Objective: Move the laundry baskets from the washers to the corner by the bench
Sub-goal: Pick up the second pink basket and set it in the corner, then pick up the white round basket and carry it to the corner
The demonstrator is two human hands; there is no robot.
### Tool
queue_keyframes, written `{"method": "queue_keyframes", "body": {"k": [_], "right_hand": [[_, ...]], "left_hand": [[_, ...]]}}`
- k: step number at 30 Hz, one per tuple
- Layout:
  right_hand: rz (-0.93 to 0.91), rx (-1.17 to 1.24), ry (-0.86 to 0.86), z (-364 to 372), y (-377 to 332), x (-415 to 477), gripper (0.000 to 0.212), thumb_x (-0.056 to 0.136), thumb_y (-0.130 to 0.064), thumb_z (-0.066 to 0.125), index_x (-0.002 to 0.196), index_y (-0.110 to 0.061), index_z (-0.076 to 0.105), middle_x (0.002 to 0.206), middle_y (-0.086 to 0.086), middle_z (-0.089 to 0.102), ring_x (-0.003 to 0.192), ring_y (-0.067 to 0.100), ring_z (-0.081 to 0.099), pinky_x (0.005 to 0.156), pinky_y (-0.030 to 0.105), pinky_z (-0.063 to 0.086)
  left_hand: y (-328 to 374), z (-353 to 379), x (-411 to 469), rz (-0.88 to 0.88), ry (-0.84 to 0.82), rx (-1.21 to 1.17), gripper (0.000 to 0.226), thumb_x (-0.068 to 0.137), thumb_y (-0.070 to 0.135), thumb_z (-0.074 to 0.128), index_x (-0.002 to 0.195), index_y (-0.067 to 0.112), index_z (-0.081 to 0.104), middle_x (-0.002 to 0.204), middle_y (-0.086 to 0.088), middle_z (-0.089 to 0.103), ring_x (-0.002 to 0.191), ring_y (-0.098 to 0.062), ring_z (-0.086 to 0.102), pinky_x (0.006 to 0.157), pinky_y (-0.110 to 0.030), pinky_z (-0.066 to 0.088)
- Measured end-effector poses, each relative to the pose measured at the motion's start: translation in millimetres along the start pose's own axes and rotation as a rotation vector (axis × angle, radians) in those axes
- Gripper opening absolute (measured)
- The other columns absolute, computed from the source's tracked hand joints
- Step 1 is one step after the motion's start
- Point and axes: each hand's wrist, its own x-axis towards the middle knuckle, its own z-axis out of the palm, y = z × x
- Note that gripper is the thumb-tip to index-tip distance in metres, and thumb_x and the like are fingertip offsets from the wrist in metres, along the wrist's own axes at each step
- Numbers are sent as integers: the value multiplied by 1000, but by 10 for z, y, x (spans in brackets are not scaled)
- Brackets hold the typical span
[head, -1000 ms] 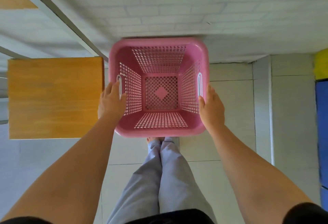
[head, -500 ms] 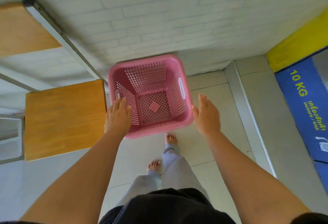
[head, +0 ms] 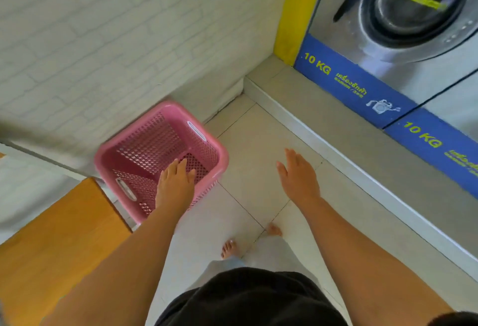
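Observation:
An empty pink perforated laundry basket (head: 155, 144) stands on the tiled floor against the white brick wall, right beside the end of the wooden bench (head: 59, 243). My left hand (head: 176, 183) hovers above the basket's near rim with fingers spread, holding nothing. My right hand (head: 297, 174) is open over bare floor, well to the right of the basket.
A front-loading washer (head: 413, 15) with a blue "10 KG" band stands on a raised grey plinth (head: 336, 129) along the right side. A yellow pillar (head: 294, 10) marks the corner next to it. My bare feet are on the white tiles below.
Both hands have come off the basket, which stays on the floor by the bench. The view has swung right, bringing the washers into sight.

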Motion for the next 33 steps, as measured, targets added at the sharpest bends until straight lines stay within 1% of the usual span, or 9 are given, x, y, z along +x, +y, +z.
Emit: {"method": "queue_keyframes", "body": {"k": [4,7,9,13,20,24,26,29,33], "right_hand": [[143,87,61,-144,544,-333,56,104,-39,29,152,-12,24,158,10,28,145,27,27,119,40,22],[236,113,122,-278,999,-577,55,103,-39,31,151,-12,27,156,11,32,143,28,31,117,41,25],[299,129,164,-374,1339,-758,55,103,-39,31,150,-11,28,155,11,33,142,28,32,117,40,24],[410,178,220,-521,2092,-1155,56,103,-40,31,151,-12,26,158,9,28,145,25,27,118,37,20],[604,270,301,-782,3538,-2022,56,103,-41,31,151,-13,28,158,8,28,144,25,28,118,38,22],[733,297,358,-896,4304,-2599,55,102,-39,34,150,-12,29,156,9,32,143,25,32,117,39,25],[775,323,384,-911,4518,-2780,55,102,-39,35,150,-13,30,156,8,33,142,25,32,117,39,26],[899,365,430,-921,4941,-3142,54,102,-39,36,149,-14,30,155,6,35,142,24,34,117,40,28],[1041,434,476,-929,5453,-3479,54,102,-40,36,150,-16,29,156,6,34,142,26,34,116,43,30]], "left_hand": [[619,79,17,144,-34,39,48,103,29,34,145,5,37,153,-17,33,143,-32,28,118,-44,22],[1100,214,6,277,-88,145,45,102,22,33,140,1,39,147,-20,37,137,-33,35,114,-43,29],[1461,349,-44,336,-101,124,42,101,21,38,137,0,41,141,-23,43,130,-38,41,109,-47,34],[2206,725,-263,422,-107,128,48,101,29,39,143,6,39,149,-21,37,137,-38,36,111,-49,31],[3697,1519,-993,620,-175,164,51,102,34,36,145,7,37,151,-18,37,139,-34,34,115,-43,29],[4570,2010,-1507,731,-237,128,51,101,33,39,145,8,38,149,-15,39,136,-34,37,112,-43,30],[4850,2149,-1658,755,-270,121,51,101,33,39,146,9,37,150,-14,39,136,-33,37,111,-43,31],[5375,2440,-1968,860,-335,133,50,101,32,40,145,9,38,148,-14,40,134,-31,39,110,-43,34],[6051,2762,-2250,989,-366,140,46,99,25,47,140,5,45,143,-18,44,129,-35,43,105,-42,36]]}}
